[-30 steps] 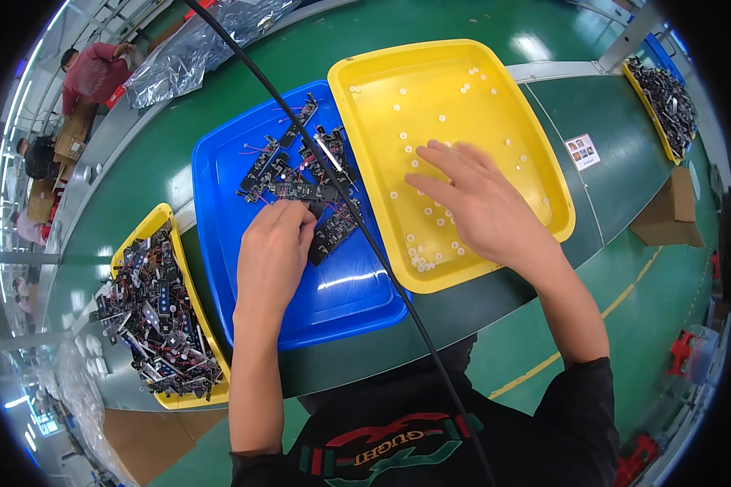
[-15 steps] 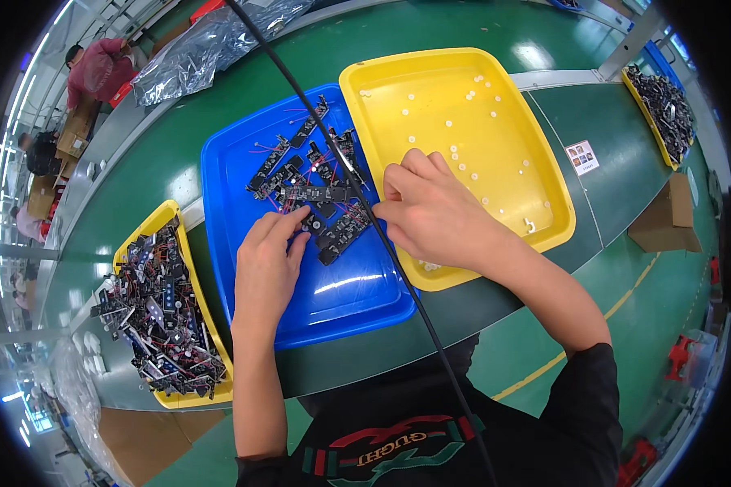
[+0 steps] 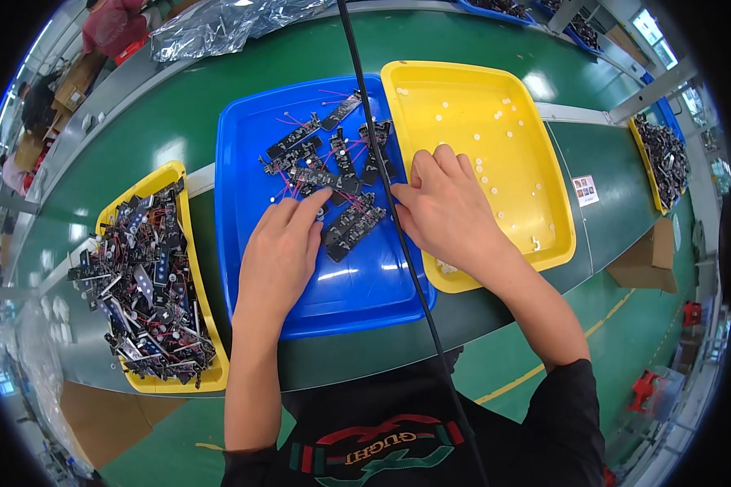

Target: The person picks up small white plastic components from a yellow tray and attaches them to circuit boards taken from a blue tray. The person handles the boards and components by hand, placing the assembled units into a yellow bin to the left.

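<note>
A heap of narrow black circuit boards (image 3: pixel 345 174) with thin pink wires lies in the blue tray (image 3: pixel 244 268). My left hand (image 3: pixel 280 252) is in that tray, its index finger and thumb closed at the edge of a board in the near part of the heap. My right hand (image 3: pixel 447 207) hovers over where the blue tray meets the yellow tray (image 3: pixel 544 195), fingers curled and tips pinched together. Whatever the right fingertips hold is hidden or too small to make out. Small white round pieces (image 3: pixel 494 191) are scattered in the yellow tray.
A black cable (image 3: pixel 374 154) hangs across the view between my hands. At the left, a yellow bin (image 3: pixel 191 243) is piled with boards and wires; another full bin (image 3: pixel 662 162) stands far right. Silver plastic sheeting (image 3: pixel 235 28), a picture card (image 3: pixel 585 190) and a cardboard box (image 3: pixel 650 256) lie around.
The view has shifted, so the trays and cable appear further right. My left hand stays by the boards, and the right hand remains pinched near the trays' shared edge.
</note>
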A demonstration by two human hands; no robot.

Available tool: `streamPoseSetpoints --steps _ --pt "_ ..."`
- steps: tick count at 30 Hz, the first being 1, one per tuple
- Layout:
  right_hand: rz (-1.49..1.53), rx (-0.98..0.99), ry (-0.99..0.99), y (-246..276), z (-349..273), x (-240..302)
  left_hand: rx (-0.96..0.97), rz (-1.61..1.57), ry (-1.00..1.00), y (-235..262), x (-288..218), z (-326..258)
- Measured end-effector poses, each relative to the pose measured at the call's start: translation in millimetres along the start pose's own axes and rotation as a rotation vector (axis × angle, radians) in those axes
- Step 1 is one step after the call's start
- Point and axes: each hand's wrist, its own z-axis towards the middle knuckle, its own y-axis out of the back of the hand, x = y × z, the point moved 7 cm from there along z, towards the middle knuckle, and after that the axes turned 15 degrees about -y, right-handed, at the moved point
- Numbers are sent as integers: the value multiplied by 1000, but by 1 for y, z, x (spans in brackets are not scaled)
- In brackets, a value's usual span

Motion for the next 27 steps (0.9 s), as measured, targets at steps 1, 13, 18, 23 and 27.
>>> streamPoseSetpoints --steps 1,13,18,23,27 --pt "-14 -15 0 -1 2 2 5 9 -15 0 0 -1" --pt "45 177 -19 7 2 11 -34 37 38 5 10 -13" --pt "67 116 -10 2 4 10 -55 -7 117 -1 17 -14" --pt "118 -76 33 -4 10 7 -79 -46 53 -2 11 -6" --pt "100 -83 70 -4 7 10 -100 -15 9 1 7 -3"
